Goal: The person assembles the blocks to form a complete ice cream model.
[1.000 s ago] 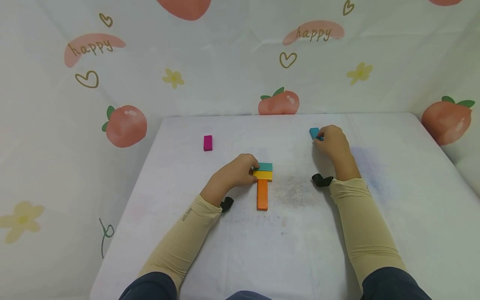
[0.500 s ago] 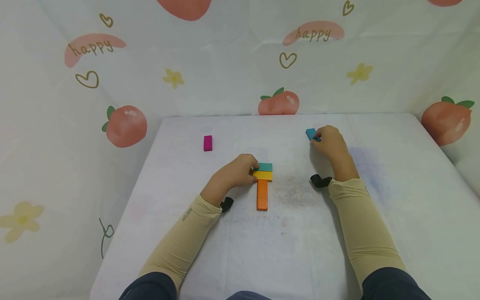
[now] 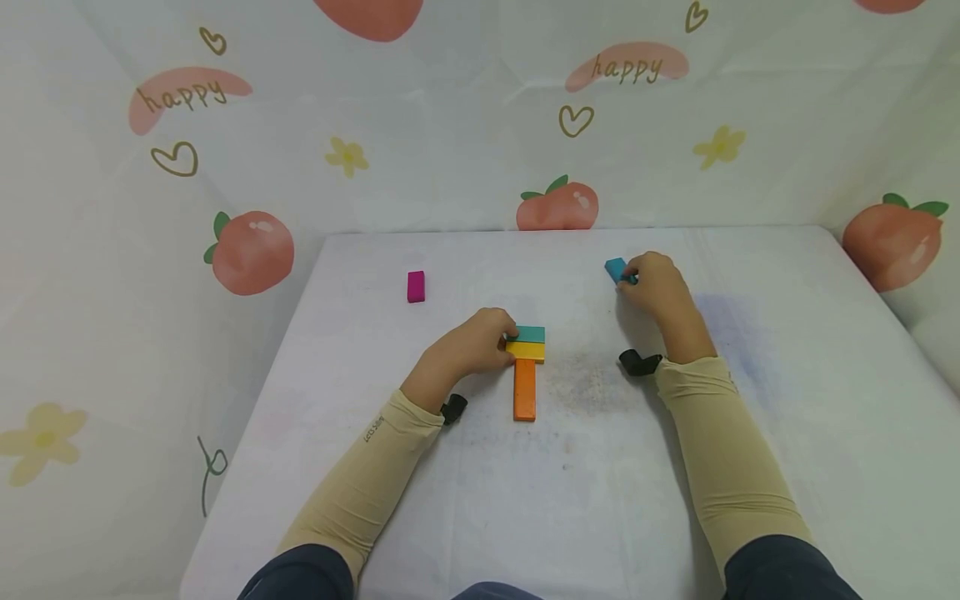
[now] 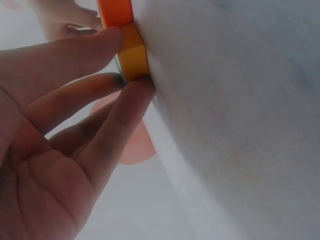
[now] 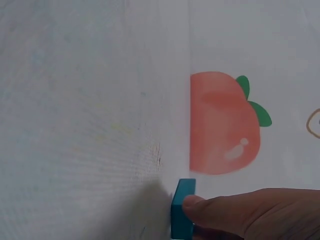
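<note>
At the table's middle, my left hand [image 3: 476,340] pinches the left ends of a teal block [image 3: 531,333] and a yellow block [image 3: 527,352] lying side by side. An orange block [image 3: 524,390] extends toward me from the yellow one, forming a T shape. In the left wrist view, thumb and fingertips press on the ends of the yellow block [image 4: 134,55], beside the orange block [image 4: 116,11]. Farther back on the right, my right hand [image 3: 660,283] holds a blue block [image 3: 617,268] between thumb and fingers; the right wrist view shows the thumb on the blue block [image 5: 184,210].
A magenta block [image 3: 416,287] lies alone at the back left of the white table [image 3: 450,508]. Behind the table hangs a white cloth [image 3: 450,108] printed with peaches, hearts and flowers. Small black wrist cameras sit on both wrists.
My right hand has shifted slightly left, bringing the blue block along and turning it a little. The left hand and the other blocks stay where they were.
</note>
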### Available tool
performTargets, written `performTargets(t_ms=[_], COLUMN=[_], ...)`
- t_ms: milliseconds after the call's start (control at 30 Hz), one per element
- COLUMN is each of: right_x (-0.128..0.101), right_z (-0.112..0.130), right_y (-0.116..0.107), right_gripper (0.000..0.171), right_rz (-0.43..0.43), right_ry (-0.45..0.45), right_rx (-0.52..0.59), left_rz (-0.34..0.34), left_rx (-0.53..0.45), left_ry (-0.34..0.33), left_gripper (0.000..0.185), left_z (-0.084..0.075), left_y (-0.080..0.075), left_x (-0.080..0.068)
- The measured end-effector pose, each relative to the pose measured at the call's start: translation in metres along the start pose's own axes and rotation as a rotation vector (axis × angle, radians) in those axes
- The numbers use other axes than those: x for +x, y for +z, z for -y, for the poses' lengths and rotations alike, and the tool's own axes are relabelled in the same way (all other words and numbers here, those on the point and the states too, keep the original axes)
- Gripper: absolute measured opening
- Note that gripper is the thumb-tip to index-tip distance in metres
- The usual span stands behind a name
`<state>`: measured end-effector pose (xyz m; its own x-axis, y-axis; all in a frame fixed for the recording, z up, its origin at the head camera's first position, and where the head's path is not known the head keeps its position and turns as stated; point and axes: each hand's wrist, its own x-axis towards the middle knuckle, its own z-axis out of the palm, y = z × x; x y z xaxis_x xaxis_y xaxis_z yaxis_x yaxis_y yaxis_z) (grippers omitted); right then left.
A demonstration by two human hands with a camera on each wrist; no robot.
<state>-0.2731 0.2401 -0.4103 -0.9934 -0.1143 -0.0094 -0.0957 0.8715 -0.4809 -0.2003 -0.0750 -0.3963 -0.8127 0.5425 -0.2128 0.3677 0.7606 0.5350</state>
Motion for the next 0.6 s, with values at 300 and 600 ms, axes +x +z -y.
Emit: performTargets(t_ms=[300,600], right_x=[-0.001,0.001], right_z=[0.008,0.013], right_y=[0.002,0.010], right_gripper=[0.030,0.028], right_rz=[0.039,0.033], right_ry=[-0.012,-0.047], right_rx=[-0.001,0.010], left_rz=[0.003,-0.003], left_rx=[-0.002,-0.001], left_ry=[-0.004,-0.002], left_gripper=[0.042,0.042], left_z=[0.000,0.001], left_y=[0.000,0.002], left_x=[-0.001,0.001])
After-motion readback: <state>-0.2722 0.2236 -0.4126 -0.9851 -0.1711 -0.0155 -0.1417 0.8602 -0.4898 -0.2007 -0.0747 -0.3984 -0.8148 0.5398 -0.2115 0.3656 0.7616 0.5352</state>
